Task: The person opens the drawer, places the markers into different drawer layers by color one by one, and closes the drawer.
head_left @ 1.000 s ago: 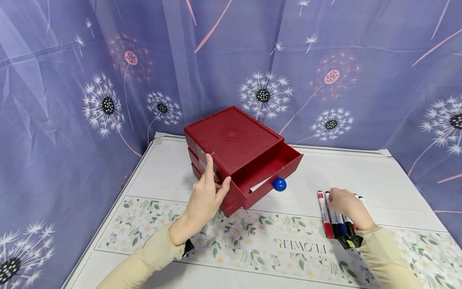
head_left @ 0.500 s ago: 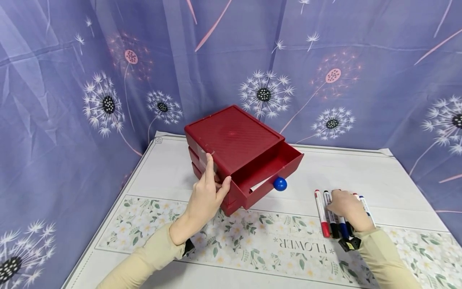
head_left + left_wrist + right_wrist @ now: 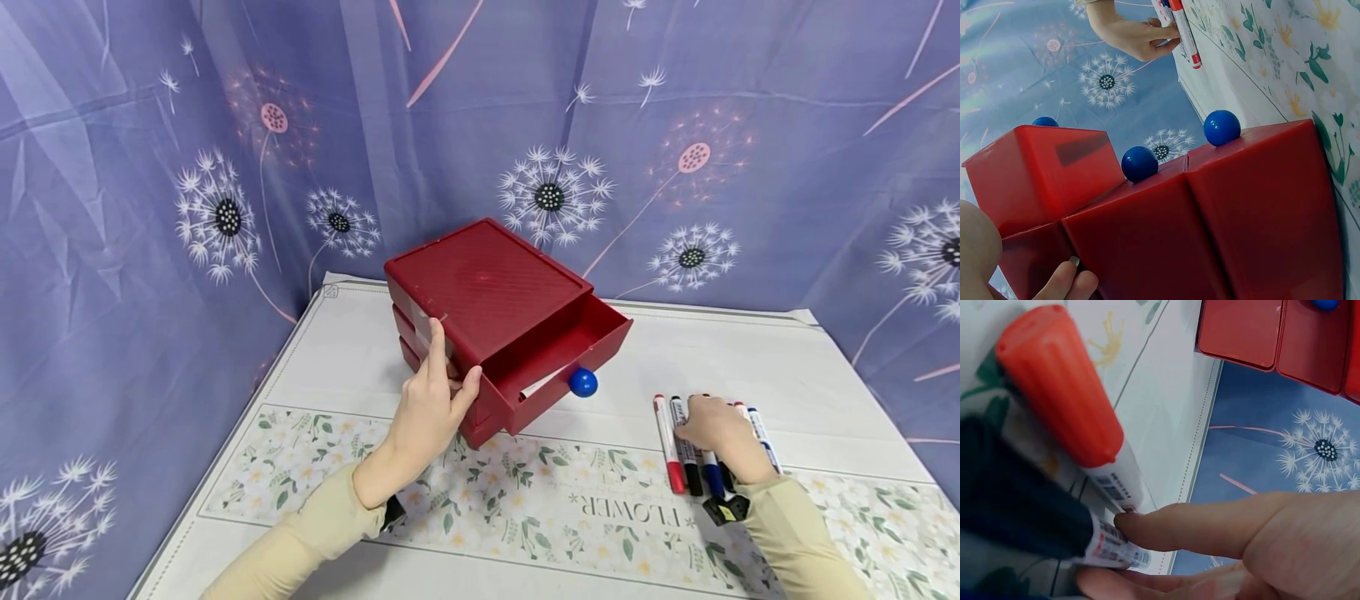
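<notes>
A red drawer cabinet point(image 3: 487, 283) stands on the table with its top drawer point(image 3: 611, 337) pulled out. Inside that drawer lies a white marker point(image 3: 542, 383), partly hidden. My left hand point(image 3: 423, 421) rests against the cabinet's near left side, index finger extended and thumb by the drawer's corner. To the right, my right hand point(image 3: 720, 429) is over a row of markers. In the right wrist view its thumb and fingers pinch a black-capped marker point(image 3: 1116, 547). A red-capped marker point(image 3: 1066, 387) lies beside it. The hand hides parts of the other markers.
Blue ball knobs point(image 3: 582, 382) stick out from the drawer fronts. A blue-capped marker point(image 3: 712, 475) and a white marker with a blue end point(image 3: 763, 437) lie around the right hand. A purple dandelion curtain point(image 3: 450, 150) hangs behind the table.
The red-capped and black-capped markers have shifted slightly left, and the row has spread out a little. My right hand has moved slightly among them. The left hand stays on the cabinet.
</notes>
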Demonstrator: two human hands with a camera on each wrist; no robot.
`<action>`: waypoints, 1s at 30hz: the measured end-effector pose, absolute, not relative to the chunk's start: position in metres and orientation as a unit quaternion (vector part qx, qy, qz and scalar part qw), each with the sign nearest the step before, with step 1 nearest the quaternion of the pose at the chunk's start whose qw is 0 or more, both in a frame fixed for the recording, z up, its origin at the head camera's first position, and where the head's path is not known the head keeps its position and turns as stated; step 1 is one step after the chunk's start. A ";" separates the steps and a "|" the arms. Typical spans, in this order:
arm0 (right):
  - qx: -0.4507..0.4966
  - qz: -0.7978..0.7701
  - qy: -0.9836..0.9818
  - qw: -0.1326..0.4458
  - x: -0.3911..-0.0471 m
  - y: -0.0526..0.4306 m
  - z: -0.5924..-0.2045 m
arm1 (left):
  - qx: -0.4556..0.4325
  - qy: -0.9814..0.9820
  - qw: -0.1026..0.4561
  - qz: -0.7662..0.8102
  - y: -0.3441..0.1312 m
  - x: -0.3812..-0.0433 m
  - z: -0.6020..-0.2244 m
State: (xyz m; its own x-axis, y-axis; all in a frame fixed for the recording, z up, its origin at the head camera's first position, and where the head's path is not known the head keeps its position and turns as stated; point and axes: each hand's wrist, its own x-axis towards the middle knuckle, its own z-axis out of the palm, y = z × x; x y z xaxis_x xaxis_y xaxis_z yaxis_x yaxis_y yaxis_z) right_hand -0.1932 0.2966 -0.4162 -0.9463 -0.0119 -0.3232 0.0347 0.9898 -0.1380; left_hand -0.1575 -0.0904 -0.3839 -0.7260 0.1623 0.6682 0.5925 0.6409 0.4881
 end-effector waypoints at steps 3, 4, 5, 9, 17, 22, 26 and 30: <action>0.008 -0.072 0.984 0.161 -0.193 0.297 -0.417 | -0.220 -0.857 0.296 -0.361 -0.090 -0.157 -0.384; 0.007 -0.073 0.985 0.158 -0.192 0.298 -0.418 | -0.219 -0.857 0.295 -0.361 -0.090 -0.157 -0.384; 0.004 -0.074 0.985 0.154 -0.192 0.298 -0.419 | -0.218 -0.858 0.294 -0.361 -0.090 -0.157 -0.384; -0.011 -0.097 0.985 0.142 -0.190 0.302 -0.422 | -0.214 -0.858 0.293 -0.363 -0.089 -0.157 -0.384; -0.028 -0.146 0.978 0.145 -0.192 0.307 -0.422 | -0.219 -0.856 0.299 -0.360 -0.090 -0.159 -0.385; -0.039 -0.155 0.977 0.143 -0.196 0.304 -0.416 | -0.218 -0.857 0.300 -0.358 -0.090 -0.158 -0.384; -0.031 -0.158 0.977 0.138 -0.198 0.303 -0.413 | -0.218 -0.857 0.305 -0.354 -0.090 -0.158 -0.384; -0.023 -0.163 0.979 0.122 -0.199 0.302 -0.412 | -0.218 -0.857 0.306 -0.353 -0.090 -0.159 -0.384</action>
